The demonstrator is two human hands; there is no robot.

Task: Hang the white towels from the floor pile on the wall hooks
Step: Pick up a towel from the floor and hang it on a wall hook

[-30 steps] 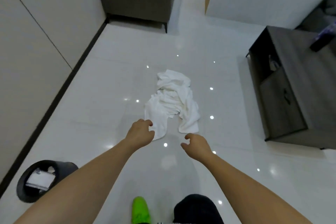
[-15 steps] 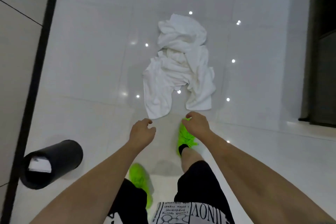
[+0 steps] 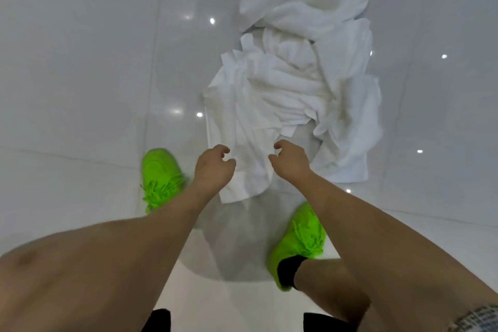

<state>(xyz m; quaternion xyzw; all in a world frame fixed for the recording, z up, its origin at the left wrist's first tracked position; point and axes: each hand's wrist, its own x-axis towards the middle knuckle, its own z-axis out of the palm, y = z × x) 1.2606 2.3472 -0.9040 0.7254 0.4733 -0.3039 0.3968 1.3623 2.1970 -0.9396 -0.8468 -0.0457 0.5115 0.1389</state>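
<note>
As fingers curl, hands: left hand [image 3: 214, 170] and right hand [image 3: 291, 160] apart, holding nothing.
Towels: white towels [image 3: 293, 83] heaped on floor [image 3: 80, 75], just beyond.
Risk: tangled folds may drag several up together.

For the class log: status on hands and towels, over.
Left hand and right hand open, empty, above towel pile. Pile on floor. Nothing in the way.
</note>
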